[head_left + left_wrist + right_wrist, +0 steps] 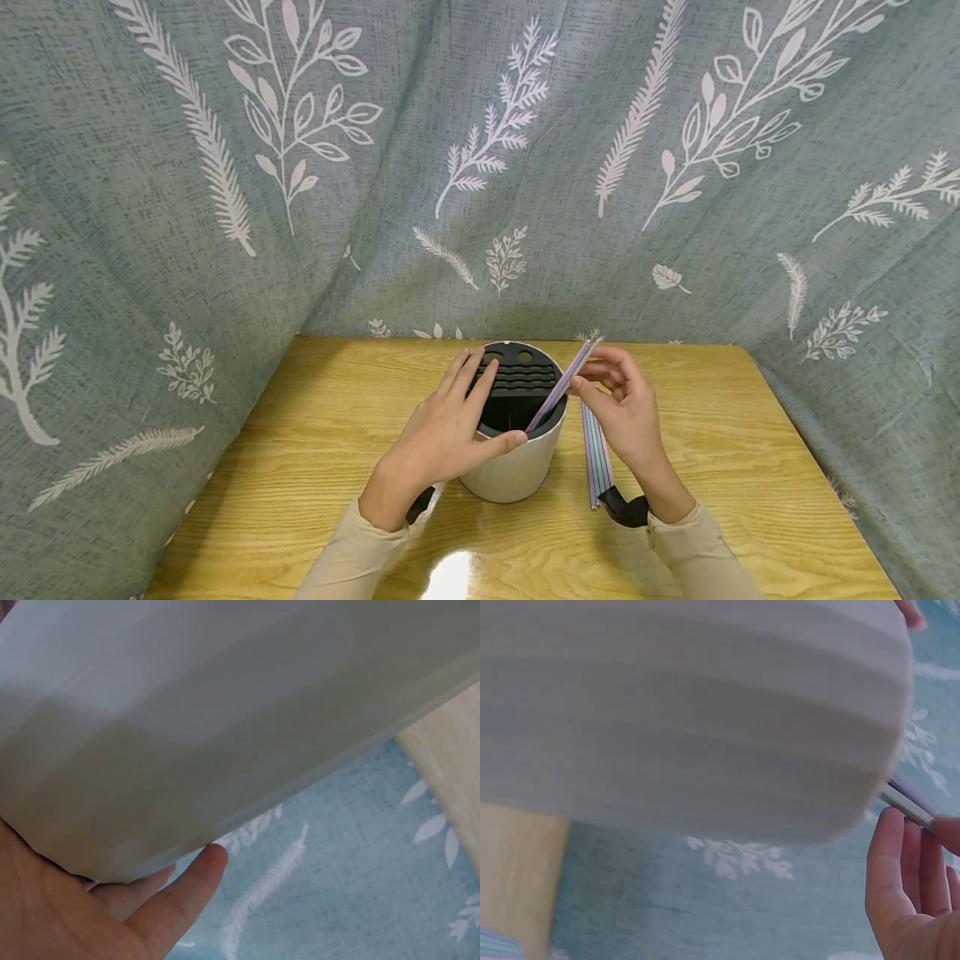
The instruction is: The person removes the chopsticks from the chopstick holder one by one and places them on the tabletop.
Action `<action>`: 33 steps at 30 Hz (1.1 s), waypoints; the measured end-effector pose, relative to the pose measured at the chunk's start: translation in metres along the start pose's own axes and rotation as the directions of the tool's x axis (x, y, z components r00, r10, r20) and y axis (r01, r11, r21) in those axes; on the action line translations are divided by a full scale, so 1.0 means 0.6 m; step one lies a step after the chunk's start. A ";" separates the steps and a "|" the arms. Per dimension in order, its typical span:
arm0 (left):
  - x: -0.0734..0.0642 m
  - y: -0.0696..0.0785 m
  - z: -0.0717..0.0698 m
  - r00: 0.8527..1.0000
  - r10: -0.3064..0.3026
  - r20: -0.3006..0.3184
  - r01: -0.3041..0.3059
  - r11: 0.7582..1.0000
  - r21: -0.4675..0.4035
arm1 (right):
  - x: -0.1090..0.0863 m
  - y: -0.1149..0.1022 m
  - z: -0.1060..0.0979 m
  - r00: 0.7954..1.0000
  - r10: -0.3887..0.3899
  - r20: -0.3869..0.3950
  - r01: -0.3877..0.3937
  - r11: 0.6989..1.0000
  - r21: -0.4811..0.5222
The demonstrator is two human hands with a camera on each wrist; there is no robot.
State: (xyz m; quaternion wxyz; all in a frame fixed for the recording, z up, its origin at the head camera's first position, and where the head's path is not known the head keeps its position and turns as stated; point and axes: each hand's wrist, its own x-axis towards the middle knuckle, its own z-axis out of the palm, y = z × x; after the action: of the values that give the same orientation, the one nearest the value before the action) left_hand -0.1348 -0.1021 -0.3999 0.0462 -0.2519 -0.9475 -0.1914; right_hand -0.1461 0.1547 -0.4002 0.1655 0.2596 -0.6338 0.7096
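Note:
A pale round utensil holder [502,473] with a black slotted insert [521,375] stands on the table. My left hand [446,425] rests over its left side, fingers stretched across the insert and thumb along the front rim. My right hand [626,408] pinches slim pastel chopsticks [561,386] between thumb and fingers at the right rim. They slant, their lower ends down in the holder's open front compartment. In the right wrist view, a greenish chopstick [905,801] and a purple one cross from the rim to the fingertips. The holder's wall [247,712] fills most of the left wrist view.
More pastel chopsticks [596,454] lie side by side on the wooden table [322,450], right of the holder and beneath the right hand. A patterned blue-green curtain [480,275] hangs behind the table and along both sides.

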 end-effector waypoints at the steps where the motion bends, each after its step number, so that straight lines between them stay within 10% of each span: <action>1: 0.000 0.000 0.000 1.000 -0.002 0.004 0.002 1.000 0.000 | 0.004 -0.003 -0.001 1.000 -0.020 -0.003 0.020 1.000 0.007; 13: -0.001 0.001 0.000 1.000 -0.010 0.013 0.010 1.000 -0.008 | 0.069 -0.086 -0.038 0.963 -0.231 -0.136 0.249 0.960 0.132; 19: 0.000 0.001 0.000 1.000 -0.005 0.007 0.005 1.000 -0.009 | 0.100 -0.122 -0.089 0.925 -0.177 -0.335 0.290 0.901 0.324; 25: 0.001 0.001 -0.002 1.000 -0.008 -0.003 0.008 1.000 0.002 | 0.098 -0.059 -0.159 0.948 0.050 -0.315 -0.050 0.999 0.008; 28: 0.001 0.001 -0.003 1.000 -0.008 -0.007 0.008 1.000 0.006 | 0.088 0.005 -0.187 0.935 0.242 -0.259 -0.290 0.942 -0.169; 33: 0.001 0.004 -0.002 1.000 -0.008 0.007 0.008 1.000 -0.001 | 0.060 0.100 -0.212 0.852 0.482 -0.204 -0.524 0.792 -0.315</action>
State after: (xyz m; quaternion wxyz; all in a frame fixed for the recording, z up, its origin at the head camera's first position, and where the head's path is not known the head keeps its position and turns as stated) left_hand -0.1340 -0.1007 -0.3982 0.0422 -0.2487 -0.9486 -0.1913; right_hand -0.2295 0.2684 -0.4359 0.0505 0.0064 -0.7882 0.6133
